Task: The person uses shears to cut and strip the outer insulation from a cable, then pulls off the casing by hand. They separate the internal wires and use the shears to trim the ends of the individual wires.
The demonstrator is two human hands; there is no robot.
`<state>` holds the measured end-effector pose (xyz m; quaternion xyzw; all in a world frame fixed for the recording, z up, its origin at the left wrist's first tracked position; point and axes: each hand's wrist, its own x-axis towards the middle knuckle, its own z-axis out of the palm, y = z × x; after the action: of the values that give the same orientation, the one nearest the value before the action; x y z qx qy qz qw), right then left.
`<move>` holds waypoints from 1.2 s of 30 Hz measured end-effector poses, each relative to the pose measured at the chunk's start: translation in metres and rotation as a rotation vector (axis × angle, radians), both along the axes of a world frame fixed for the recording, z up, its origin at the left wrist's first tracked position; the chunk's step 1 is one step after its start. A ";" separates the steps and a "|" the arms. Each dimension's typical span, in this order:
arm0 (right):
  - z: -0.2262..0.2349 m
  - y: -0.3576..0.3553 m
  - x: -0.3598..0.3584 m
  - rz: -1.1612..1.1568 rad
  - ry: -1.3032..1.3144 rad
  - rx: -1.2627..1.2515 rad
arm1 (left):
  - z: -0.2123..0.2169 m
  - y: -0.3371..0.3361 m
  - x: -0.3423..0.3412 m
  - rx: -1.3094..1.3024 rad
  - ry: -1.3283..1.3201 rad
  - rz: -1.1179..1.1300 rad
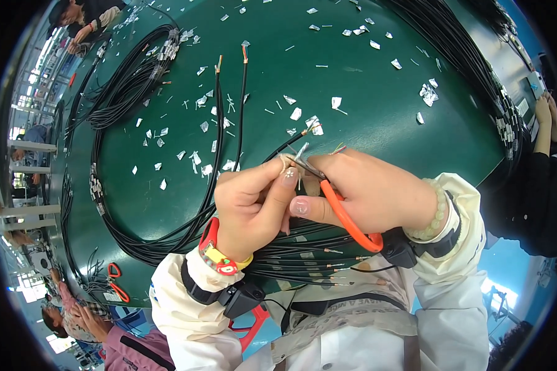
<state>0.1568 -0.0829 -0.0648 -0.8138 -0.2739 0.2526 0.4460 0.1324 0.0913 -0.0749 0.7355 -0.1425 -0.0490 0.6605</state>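
Cable end [294,156], pinched by left hand [254,207], risks conductor nicks if orange-handled scissors [346,216], gripped by right hand [371,191], close too deep.

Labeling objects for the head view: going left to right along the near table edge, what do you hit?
Orange-handled cutters lying on the table → left hand with its red-and-yellow wristband → orange-handled snips → right hand → bead bracelet → another person's dark sleeve.
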 end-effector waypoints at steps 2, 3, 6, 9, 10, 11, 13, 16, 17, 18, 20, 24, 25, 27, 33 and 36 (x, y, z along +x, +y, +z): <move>-0.002 0.002 0.002 0.029 0.068 0.034 | -0.004 0.001 0.004 0.152 -0.258 0.035; -0.001 0.002 0.003 0.029 0.068 0.035 | -0.004 0.002 0.005 0.227 -0.388 0.051; 0.002 0.003 0.005 0.045 0.087 0.041 | 0.005 -0.001 0.000 0.098 -0.118 0.010; 0.003 0.002 0.008 0.027 0.063 -0.017 | 0.004 0.007 0.000 -0.248 0.136 -0.083; 0.003 0.002 0.008 0.018 0.052 -0.046 | 0.002 0.013 0.003 -0.531 0.257 -0.158; 0.000 0.003 0.008 0.020 0.046 -0.046 | 0.001 0.017 0.005 -0.813 0.374 -0.232; -0.009 0.005 0.008 -0.205 -0.402 -0.011 | 0.001 0.016 0.007 -0.793 0.385 -0.199; -0.010 0.007 0.007 -0.374 -0.747 -0.065 | 0.001 0.014 0.008 -0.756 0.419 -0.132; -0.009 0.006 0.006 -0.436 -0.865 -0.142 | 0.002 0.012 0.009 -0.707 0.416 -0.123; -0.008 0.006 0.006 -0.497 -0.983 -0.219 | 0.002 0.011 0.009 -0.658 0.413 -0.113; -0.009 0.006 0.007 -0.501 -1.014 -0.256 | 0.002 0.009 0.009 -0.609 0.410 -0.104; -0.013 0.008 0.008 -0.503 -1.053 -0.327 | 0.001 0.009 0.008 -0.595 0.421 -0.111; -0.014 0.009 0.009 -0.490 -1.035 -0.322 | 0.001 0.009 0.008 -0.587 0.426 -0.103; -0.014 0.008 0.008 -0.476 -1.017 -0.321 | 0.001 0.009 0.008 -0.574 0.438 -0.088; -0.014 0.008 0.007 -0.453 -1.017 -0.374 | 0.001 0.009 0.008 -0.602 0.451 -0.091; -0.013 0.008 0.006 -0.450 -1.016 -0.390 | 0.002 0.008 0.008 -0.589 0.451 -0.086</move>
<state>0.1632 -0.0753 -0.0782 -0.9379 -0.2224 -0.2241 0.1437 0.1407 0.0989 -0.0732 0.4779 -0.0324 -0.1945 0.8560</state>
